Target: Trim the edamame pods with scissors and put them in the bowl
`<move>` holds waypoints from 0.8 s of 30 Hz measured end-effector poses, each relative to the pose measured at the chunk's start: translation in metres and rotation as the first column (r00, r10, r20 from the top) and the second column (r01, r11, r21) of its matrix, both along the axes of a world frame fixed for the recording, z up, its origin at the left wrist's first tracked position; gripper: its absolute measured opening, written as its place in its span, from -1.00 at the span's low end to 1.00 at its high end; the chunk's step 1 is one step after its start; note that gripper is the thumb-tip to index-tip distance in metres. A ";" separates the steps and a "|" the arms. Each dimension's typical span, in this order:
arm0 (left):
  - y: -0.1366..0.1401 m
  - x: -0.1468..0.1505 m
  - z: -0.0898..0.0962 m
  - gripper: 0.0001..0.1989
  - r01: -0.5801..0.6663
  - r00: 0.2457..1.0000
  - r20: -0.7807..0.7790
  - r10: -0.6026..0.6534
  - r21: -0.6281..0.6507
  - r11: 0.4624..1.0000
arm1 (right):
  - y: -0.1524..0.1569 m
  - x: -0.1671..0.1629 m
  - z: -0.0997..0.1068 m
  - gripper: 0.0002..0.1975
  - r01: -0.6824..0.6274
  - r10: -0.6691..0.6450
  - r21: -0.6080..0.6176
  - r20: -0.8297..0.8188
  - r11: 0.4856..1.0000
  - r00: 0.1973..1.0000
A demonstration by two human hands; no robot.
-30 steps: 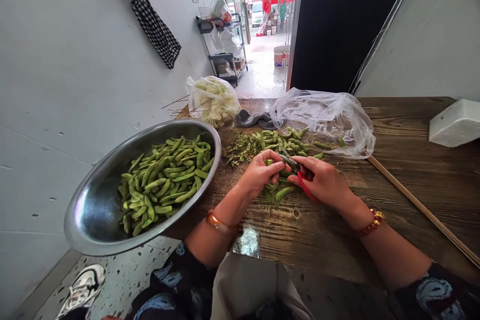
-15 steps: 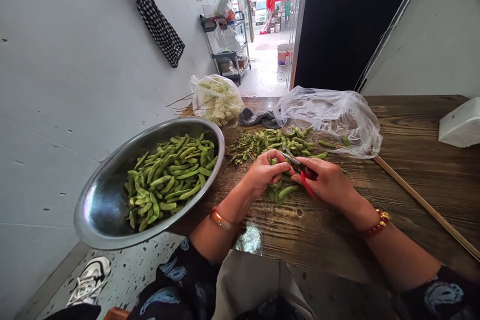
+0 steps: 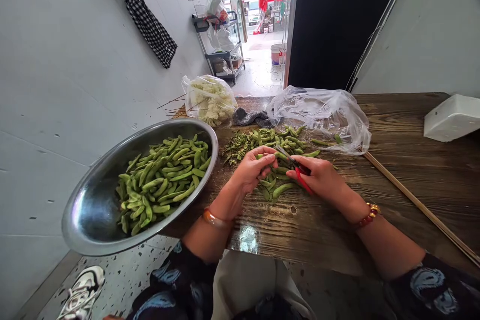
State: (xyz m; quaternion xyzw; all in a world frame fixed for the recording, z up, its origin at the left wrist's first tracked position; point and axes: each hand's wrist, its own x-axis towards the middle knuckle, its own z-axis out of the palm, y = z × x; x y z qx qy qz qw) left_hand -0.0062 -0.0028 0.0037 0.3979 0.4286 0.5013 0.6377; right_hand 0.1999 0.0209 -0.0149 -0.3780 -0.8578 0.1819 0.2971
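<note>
My left hand point(image 3: 252, 169) is closed in a pinch around an edamame pod, mostly hidden by the fingers. Red-handled scissors point(image 3: 303, 180) are in my right hand point(image 3: 323, 180), their blades pointing up and left, close to the left fingertips. Beneath and behind both hands lies a pile of edamame pods point(image 3: 283, 189) on the wooden table point(image 3: 330, 240). Small trimmed bits point(image 3: 236, 149) are heaped at the pile's left. To the left, a large steel bowl point(image 3: 90, 210) holds many more green pods point(image 3: 165, 175).
A plastic bag of cauliflower point(image 3: 212, 102), a grey cloth point(image 3: 251, 117) and a crumpled clear plastic bag point(image 3: 326, 115) lie along the table's back. Thin wooden sticks point(image 3: 420, 205) cross the right side, near a white box point(image 3: 452, 117). Beyond stands a trolley point(image 3: 221, 50) by the doorway.
The whole view has shifted slightly, so most things appear further left. My hands have moved a little apart, with the left still pinching and the right still on the scissors.
</note>
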 end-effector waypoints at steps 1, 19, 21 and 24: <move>0.002 -0.003 0.000 -0.68 -0.025 0.999 0.025 0.025 0.000 1.000 | 0.001 0.001 0.000 -0.57 0.021 -0.021 -0.008 -0.023 1.000 1.000; 0.015 -0.018 -0.014 -0.91 -0.124 0.622 -0.707 0.336 0.336 0.934 | 0.004 0.006 0.004 -0.51 0.157 -0.159 -0.024 -0.086 0.987 0.984; 0.015 -0.016 -0.015 -0.88 -0.047 0.402 -0.849 0.344 0.356 0.933 | 0.004 0.005 0.004 -0.53 0.157 -0.156 -0.005 -0.081 0.988 0.984; 0.013 -0.012 -0.015 -0.81 0.031 0.206 -0.940 0.273 0.285 0.958 | 0.004 0.005 0.005 -0.56 0.150 -0.148 0.020 -0.072 0.989 0.986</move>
